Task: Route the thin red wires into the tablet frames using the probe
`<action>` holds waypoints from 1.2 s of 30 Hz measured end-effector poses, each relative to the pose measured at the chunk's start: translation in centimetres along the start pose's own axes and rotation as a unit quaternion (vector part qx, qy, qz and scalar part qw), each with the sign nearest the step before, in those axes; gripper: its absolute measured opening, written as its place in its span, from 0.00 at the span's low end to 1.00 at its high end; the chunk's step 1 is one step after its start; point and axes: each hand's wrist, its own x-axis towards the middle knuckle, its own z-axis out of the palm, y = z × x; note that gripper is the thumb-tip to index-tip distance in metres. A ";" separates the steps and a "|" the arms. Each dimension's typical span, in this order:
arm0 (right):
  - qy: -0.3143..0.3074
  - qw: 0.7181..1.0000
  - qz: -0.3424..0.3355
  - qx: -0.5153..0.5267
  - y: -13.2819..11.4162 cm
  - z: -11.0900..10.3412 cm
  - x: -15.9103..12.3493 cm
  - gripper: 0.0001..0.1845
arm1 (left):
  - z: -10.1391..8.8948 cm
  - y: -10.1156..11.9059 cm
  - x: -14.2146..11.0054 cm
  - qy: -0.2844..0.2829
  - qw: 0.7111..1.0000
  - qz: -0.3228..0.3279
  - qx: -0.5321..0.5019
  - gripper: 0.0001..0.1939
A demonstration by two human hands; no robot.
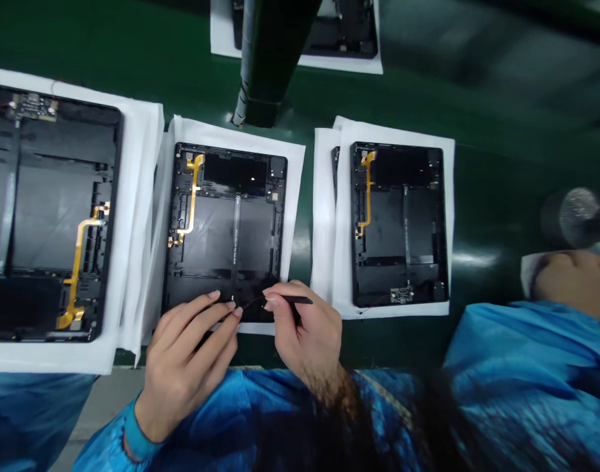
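Right hand [307, 334] was closed in a pinch on a slim black tool [297, 300], held just over the lower edge of a black tablet housing [235, 249]. Left hand [186, 360] was half open, fingers extended, fingertips [235, 312] at a thin red wire [253, 303] running between the hands; couldn't tell if they gripped it. Housing lay flat on a white paper sheet [294, 177] on a green conveyor belt [300, 92], gold flex cable [194, 196] along its left side.

Left hand [189, 354]: bare, back upward, straight fingers [214, 314] reaching forward.
Right hand [304, 331]: bare, curled fingers [277, 301] pinched together.
Sleeves [206, 413]: shiny blue fabric, cuffed at the wrist.
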 end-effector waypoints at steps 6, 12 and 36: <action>-0.004 1.000 0.005 0.007 -0.1 0.0 0.2 0.09 | 0.1 0.1 -0.3 0.016 1.000 0.018 0.011 0.20; -0.007 1.000 0.010 0.011 -0.3 -0.1 0.3 0.09 | -0.1 0.2 0.3 0.007 0.999 0.019 0.036 0.23; -0.032 0.998 0.046 0.037 -0.3 -0.6 0.3 0.08 | -0.5 -0.9 0.3 0.039 0.997 0.043 -0.043 0.13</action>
